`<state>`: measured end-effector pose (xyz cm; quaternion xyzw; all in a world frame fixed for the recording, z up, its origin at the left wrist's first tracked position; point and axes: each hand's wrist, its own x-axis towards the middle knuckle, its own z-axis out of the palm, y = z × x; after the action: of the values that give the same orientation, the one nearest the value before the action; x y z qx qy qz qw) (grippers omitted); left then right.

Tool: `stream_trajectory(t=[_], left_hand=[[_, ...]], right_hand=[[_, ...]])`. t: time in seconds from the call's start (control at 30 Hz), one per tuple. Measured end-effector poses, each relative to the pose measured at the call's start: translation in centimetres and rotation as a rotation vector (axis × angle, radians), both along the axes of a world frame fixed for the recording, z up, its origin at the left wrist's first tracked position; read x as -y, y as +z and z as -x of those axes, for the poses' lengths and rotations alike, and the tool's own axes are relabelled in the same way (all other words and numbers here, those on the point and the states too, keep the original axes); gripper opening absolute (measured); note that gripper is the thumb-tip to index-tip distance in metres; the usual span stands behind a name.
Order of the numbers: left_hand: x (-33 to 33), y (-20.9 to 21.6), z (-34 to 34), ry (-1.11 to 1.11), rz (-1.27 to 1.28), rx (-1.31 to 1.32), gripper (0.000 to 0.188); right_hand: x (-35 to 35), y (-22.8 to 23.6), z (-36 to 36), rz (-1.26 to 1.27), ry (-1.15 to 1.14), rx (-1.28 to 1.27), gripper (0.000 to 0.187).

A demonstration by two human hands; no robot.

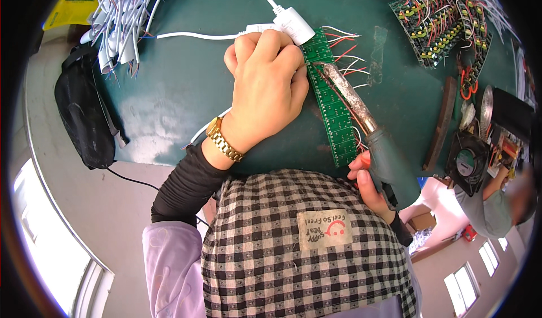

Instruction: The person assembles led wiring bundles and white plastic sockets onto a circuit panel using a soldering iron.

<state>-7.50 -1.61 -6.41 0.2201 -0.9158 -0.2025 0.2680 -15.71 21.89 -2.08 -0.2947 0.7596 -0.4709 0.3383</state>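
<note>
My left hand [264,83] is closed at the left edge of a long green circuit board strip [334,112]. Its fingertips are turned down and hidden, so what they pinch does not show. A white cable [204,130] comes out from under that wrist, and a white plastic housing [294,26] on a cord lies beyond the knuckles, close to the strip's far end. With its dark handle in my right hand [370,185], a soldering iron [349,96] slants across the strip. Its tip is by the strip's upper part, near my left fingers. Red and white wires [353,58] stick out from the strip's right side.
White cables [121,21] are heaped at the far left, above a black pouch [84,109]. More wired boards [432,24] lie far right. A brown bar [440,125] and a black fan [467,162] are at the right, where another person [488,210] sits. The table [186,86] is green.
</note>
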Motion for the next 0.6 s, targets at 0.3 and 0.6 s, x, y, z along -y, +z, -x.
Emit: stream_trajectory(t=[0.3, 0.6], left_hand=[[-0.13, -0.28, -0.02, -0.001, -0.033, -0.049, 0.017], [-0.05, 0.02, 0.16, 0.021, 0.02, -0.001, 0.018]], right_hand=[[0.52, 0.23, -0.02, 0.007, -0.013, 0.052, 0.011], [0.68, 0.0, -0.12, -0.057, -0.044, 0.044, 0.013]])
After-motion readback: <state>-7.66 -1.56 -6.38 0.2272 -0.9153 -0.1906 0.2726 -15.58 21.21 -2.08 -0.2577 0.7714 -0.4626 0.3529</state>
